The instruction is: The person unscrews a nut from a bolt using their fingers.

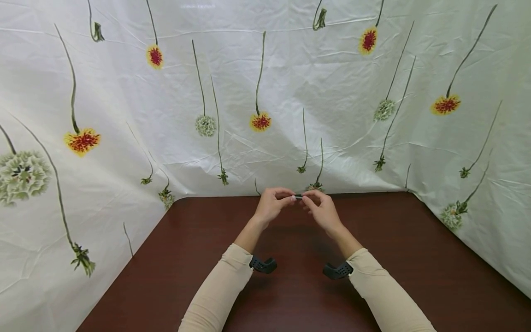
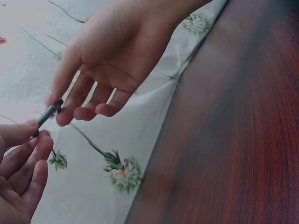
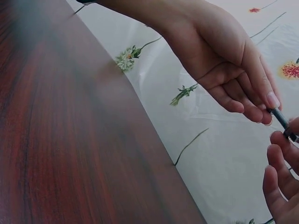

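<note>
Both hands meet in front of the person, holding a small bolt (image 1: 298, 197) between their fingertips above the far part of the table. In the left wrist view, the bolt (image 2: 45, 116) shows a grey threaded shank. My left hand (image 1: 270, 205) pinches the shank's end between thumb and fingers. At the other end, my right hand (image 1: 323, 212) pinches a wider dark piece (image 3: 290, 136); I cannot tell whether it is the bolt's head or a nut. The right hand's other fingers are loosely bent, seen from the palm side in the left wrist view.
A dark reddish-brown wooden table (image 1: 186, 276) stretches beneath the arms. White cloth with printed flowers (image 1: 232, 92) hangs behind it and along both sides. Each wrist wears a black strap, the left strap (image 1: 263, 265) and the right strap (image 1: 338, 271).
</note>
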`<act>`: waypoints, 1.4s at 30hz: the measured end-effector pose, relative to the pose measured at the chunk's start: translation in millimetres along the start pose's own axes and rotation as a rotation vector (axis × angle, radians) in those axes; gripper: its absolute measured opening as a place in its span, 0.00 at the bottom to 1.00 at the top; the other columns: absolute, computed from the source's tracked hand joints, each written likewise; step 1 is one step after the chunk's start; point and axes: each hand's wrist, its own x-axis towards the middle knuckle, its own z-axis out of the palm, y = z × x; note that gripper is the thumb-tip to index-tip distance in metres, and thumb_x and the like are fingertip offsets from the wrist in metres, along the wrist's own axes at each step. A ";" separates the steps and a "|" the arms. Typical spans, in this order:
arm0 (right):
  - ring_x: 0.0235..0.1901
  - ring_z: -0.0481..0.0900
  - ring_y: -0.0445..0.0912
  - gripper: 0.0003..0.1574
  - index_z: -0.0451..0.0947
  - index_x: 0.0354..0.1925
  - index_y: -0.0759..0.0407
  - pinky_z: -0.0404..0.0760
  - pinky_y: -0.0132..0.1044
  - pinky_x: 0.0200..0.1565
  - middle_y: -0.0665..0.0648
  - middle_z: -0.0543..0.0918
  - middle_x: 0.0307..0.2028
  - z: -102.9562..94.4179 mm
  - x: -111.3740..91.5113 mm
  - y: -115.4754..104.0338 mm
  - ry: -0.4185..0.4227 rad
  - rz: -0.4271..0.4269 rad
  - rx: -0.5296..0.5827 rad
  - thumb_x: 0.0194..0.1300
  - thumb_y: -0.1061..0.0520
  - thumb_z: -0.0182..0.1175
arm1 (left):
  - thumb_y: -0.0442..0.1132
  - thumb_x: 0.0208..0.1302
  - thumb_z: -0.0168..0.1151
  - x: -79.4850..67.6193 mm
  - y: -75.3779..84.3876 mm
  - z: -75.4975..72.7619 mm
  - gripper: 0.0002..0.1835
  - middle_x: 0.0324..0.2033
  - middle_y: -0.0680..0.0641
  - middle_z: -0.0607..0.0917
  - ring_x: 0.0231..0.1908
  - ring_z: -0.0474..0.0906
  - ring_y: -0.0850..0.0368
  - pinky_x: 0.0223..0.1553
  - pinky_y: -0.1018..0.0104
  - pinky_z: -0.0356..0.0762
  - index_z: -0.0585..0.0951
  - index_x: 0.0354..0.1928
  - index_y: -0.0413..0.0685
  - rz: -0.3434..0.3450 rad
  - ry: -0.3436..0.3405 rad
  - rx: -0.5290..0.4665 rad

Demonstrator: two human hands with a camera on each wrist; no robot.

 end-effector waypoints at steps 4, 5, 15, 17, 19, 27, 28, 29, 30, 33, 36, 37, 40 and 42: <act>0.38 0.79 0.58 0.16 0.75 0.49 0.62 0.78 0.50 0.36 0.60 0.79 0.43 -0.3 -0.3 -1.3 -0.001 -0.025 0.001 0.63 0.60 0.61 | 0.38 0.59 0.65 0.8 0.1 -0.5 0.12 0.31 0.49 0.86 0.34 0.82 0.55 0.34 0.62 0.77 0.83 0.41 0.38 0.001 0.003 0.008; 0.38 0.78 0.58 0.17 0.75 0.50 0.60 0.77 0.51 0.36 0.59 0.79 0.44 -0.2 -0.5 -2.0 -0.004 -0.023 -0.001 0.62 0.60 0.62 | 0.38 0.59 0.65 1.0 -0.1 -0.5 0.11 0.31 0.49 0.86 0.34 0.82 0.54 0.34 0.62 0.77 0.83 0.41 0.37 0.003 0.005 0.011; 0.37 0.79 0.59 0.19 0.77 0.48 0.60 0.75 0.56 0.40 0.66 0.81 0.38 1.1 -0.7 2.6 -0.010 0.009 0.014 0.67 0.48 0.55 | 0.40 0.59 0.65 0.5 -0.3 -1.0 0.12 0.33 0.45 0.86 0.35 0.82 0.51 0.35 0.61 0.77 0.84 0.41 0.40 0.014 -0.003 0.006; 0.36 0.79 0.58 0.15 0.78 0.46 0.59 0.75 0.56 0.40 0.66 0.81 0.38 0.8 -0.3 3.2 -0.014 -0.013 0.015 0.67 0.51 0.56 | 0.40 0.59 0.65 0.5 -0.3 -1.2 0.10 0.33 0.45 0.86 0.35 0.82 0.51 0.35 0.61 0.77 0.84 0.40 0.42 0.009 0.000 0.004; 0.37 0.79 0.57 0.13 0.78 0.47 0.59 0.76 0.54 0.39 0.64 0.81 0.40 0.6 -0.3 3.2 -0.018 -0.038 0.007 0.66 0.56 0.57 | 0.39 0.59 0.65 0.7 -0.6 -1.4 0.09 0.33 0.43 0.85 0.35 0.82 0.51 0.35 0.61 0.77 0.84 0.39 0.42 0.007 -0.001 -0.001; 0.37 0.80 0.49 0.20 0.75 0.53 0.56 0.78 0.49 0.37 0.58 0.81 0.42 1.3 -0.6 0.6 -0.001 -0.005 -0.026 0.65 0.51 0.60 | 0.37 0.59 0.65 1.0 -0.1 -0.7 0.09 0.33 0.45 0.85 0.34 0.82 0.54 0.38 0.57 0.77 0.84 0.40 0.40 -0.005 0.006 -0.003; 0.36 0.80 0.50 0.20 0.75 0.52 0.58 0.78 0.49 0.37 0.58 0.82 0.40 1.2 -0.4 0.1 0.007 0.002 -0.026 0.65 0.50 0.58 | 0.36 0.59 0.65 1.2 0.2 -0.6 0.08 0.33 0.46 0.86 0.34 0.82 0.54 0.38 0.57 0.77 0.84 0.40 0.42 -0.004 0.010 0.000; 0.35 0.80 0.50 0.20 0.76 0.51 0.60 0.78 0.50 0.38 0.59 0.82 0.38 1.2 -0.2 -0.4 0.014 0.006 -0.024 0.66 0.50 0.57 | 0.36 0.59 0.64 1.5 0.3 -0.5 0.07 0.33 0.46 0.86 0.34 0.82 0.55 0.37 0.57 0.77 0.84 0.39 0.42 -0.002 0.012 -0.001; 0.35 0.80 0.51 0.19 0.77 0.49 0.62 0.78 0.50 0.38 0.60 0.83 0.36 1.0 0.0 -0.7 0.020 0.003 -0.021 0.67 0.50 0.57 | 0.36 0.59 0.64 1.6 0.5 -0.4 0.07 0.33 0.46 0.86 0.34 0.82 0.55 0.37 0.58 0.77 0.85 0.39 0.43 -0.001 0.012 0.000; 0.35 0.80 0.54 0.14 0.78 0.46 0.63 0.78 0.47 0.36 0.59 0.82 0.36 0.1 0.3 -1.4 0.023 -0.016 -0.029 0.66 0.56 0.57 | 0.35 0.59 0.65 2.0 0.3 -0.3 0.07 0.32 0.46 0.86 0.34 0.82 0.55 0.35 0.61 0.77 0.84 0.39 0.42 0.002 0.011 0.001; 0.38 0.79 0.53 0.14 0.77 0.49 0.58 0.78 0.44 0.35 0.56 0.81 0.41 -0.7 0.1 -0.9 0.010 -0.031 -0.044 0.64 0.60 0.60 | 0.35 0.59 0.65 1.8 -0.6 -0.5 0.08 0.33 0.43 0.85 0.34 0.82 0.54 0.35 0.62 0.77 0.84 0.40 0.41 -0.004 0.008 -0.001; 0.39 0.79 0.53 0.15 0.76 0.50 0.57 0.78 0.44 0.35 0.56 0.80 0.43 -0.9 -0.1 -0.7 0.004 -0.032 -0.050 0.63 0.60 0.60 | 0.35 0.59 0.65 1.6 -0.7 -0.5 0.08 0.33 0.41 0.85 0.34 0.82 0.54 0.36 0.62 0.77 0.84 0.40 0.40 -0.005 0.007 -0.001; 0.39 0.79 0.50 0.18 0.75 0.52 0.54 0.78 0.46 0.36 0.56 0.79 0.44 -1.0 -0.6 0.2 -0.007 -0.021 -0.052 0.64 0.55 0.60 | 0.35 0.59 0.64 0.8 -0.2 -0.4 0.07 0.34 0.39 0.85 0.34 0.81 0.53 0.36 0.61 0.77 0.84 0.39 0.42 -0.012 0.007 0.005; 0.37 0.79 0.50 0.19 0.75 0.52 0.58 0.78 0.50 0.38 0.60 0.80 0.43 -0.8 -0.5 0.9 -0.007 -0.016 -0.030 0.66 0.51 0.58 | 0.35 0.59 0.64 0.6 0.5 -0.1 0.07 0.33 0.39 0.85 0.34 0.81 0.53 0.35 0.60 0.76 0.84 0.39 0.44 -0.011 0.007 0.010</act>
